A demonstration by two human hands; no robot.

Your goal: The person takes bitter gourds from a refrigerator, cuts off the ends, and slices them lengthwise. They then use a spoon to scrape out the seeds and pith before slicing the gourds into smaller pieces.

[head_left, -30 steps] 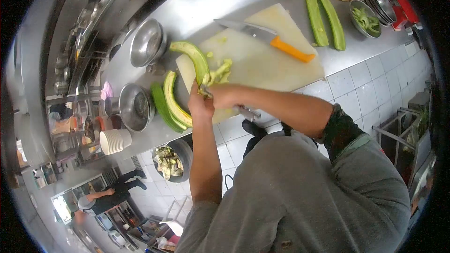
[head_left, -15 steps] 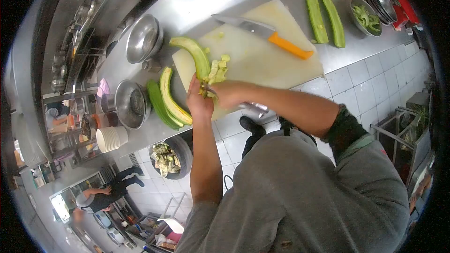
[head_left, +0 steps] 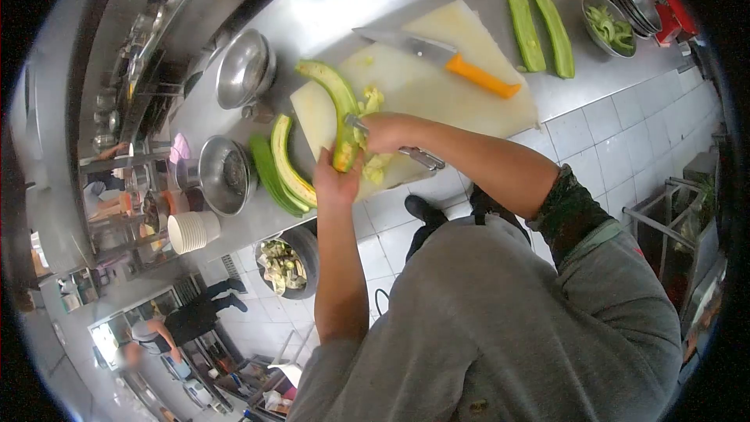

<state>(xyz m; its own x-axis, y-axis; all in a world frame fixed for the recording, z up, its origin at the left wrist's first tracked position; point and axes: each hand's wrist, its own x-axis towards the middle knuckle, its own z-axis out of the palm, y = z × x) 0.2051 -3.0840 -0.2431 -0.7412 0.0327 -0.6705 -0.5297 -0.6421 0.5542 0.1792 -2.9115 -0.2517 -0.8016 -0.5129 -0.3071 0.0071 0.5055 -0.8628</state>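
Observation:
My left hand (head_left: 337,177) grips the near end of a curved, halved long green gourd (head_left: 332,90) at the left side of the white cutting board (head_left: 426,90). My right hand (head_left: 383,134) is closed around a metal tool (head_left: 423,158), its narrow shiny strips sticking out behind the hand. The tool's front end lies against the gourd's inner side; its exact kind is hard to tell. Scraped pale-green pulp (head_left: 375,168) is heaped beside the gourd, partly under my right hand. A knife with an orange handle (head_left: 483,78) rests across the board.
Left of the board lie more gourd halves (head_left: 291,168), metal bowls (head_left: 224,176) and stacked white tubs (head_left: 193,232). Two gourd halves (head_left: 525,27) and a bowl of green slices (head_left: 609,31) are right. A scrap bin (head_left: 308,254) stands below; a person (head_left: 187,324) is beyond.
The gourd half has shifted slightly right and nearer, showing more of its near end. The tool has moved from that end farther up the gourd's inner side.

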